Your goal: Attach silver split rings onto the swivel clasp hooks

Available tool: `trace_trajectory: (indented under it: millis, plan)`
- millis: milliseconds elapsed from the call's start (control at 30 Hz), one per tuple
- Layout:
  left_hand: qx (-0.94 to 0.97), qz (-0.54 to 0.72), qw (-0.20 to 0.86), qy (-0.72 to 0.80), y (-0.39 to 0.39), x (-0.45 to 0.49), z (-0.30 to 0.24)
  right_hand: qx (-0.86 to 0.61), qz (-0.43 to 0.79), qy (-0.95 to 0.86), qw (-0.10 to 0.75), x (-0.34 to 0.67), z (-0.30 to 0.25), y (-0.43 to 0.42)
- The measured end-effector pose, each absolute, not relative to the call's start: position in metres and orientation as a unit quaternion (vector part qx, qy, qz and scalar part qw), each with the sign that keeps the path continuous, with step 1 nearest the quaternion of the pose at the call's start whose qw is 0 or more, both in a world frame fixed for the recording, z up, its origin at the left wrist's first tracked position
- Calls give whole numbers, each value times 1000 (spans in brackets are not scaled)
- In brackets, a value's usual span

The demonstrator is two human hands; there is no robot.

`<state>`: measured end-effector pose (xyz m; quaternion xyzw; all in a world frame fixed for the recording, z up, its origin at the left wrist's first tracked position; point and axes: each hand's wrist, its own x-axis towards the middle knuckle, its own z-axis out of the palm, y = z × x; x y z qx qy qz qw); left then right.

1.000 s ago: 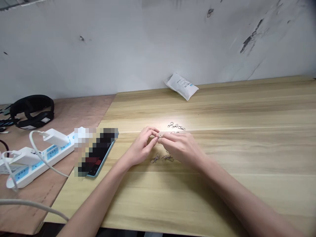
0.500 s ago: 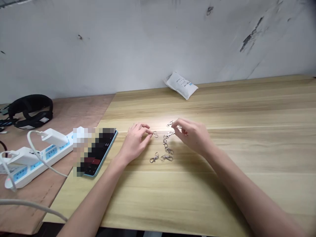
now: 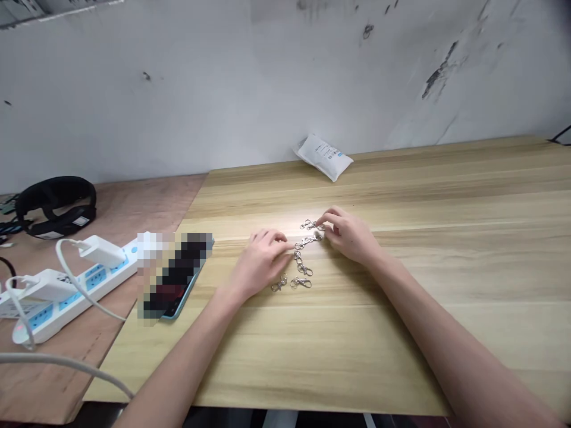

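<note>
Several silver lobster-clasp key rings lie in a loose cluster on the wooden table. My left hand rests palm-down at the cluster's left, fingers stretched out, a fingertip at the ring end of a middle clasp. My right hand is on the other side, thumb and index finger apart, the index tip at the upper clasp. Closer to me are a curved clasp, a lower clasp and a left clasp. Anything beneath my left palm is hidden.
A white packet lies at the back by the wall. To the left are a phone, partly blurred out, a white power strip with chargers and cables, and a black headset strap. The wooden table stretches right.
My left hand has moved right to the clasps, and the two loose rings beside its fingertips are now out of sight. My right fingers have drawn slightly apart around the upper clasps.
</note>
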<state>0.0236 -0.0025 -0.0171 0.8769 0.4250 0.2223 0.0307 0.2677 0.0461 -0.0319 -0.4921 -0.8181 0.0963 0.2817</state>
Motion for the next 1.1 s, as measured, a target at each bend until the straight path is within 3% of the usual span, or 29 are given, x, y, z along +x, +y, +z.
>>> trace_trajectory:
  millis: [200,533,667,867,1100]
  plan:
    - [899,200,-32,389,-1,40,-23,-490,107,-812,297,267,-31,44]
    - [879,189,33,436,-1,36,-20,-466,122,-824,300,254,-21,32]
    - [845,249,140,452,-4,35,-15,-430,187,-823,321,250,-15,26]
    - [702,370,419,441,-6,34,-10,-348,317,-821,323,233,-10,14]
    - [652,401,464,446,-4,36,-11,-360,320,-809,337,226,-9,9]
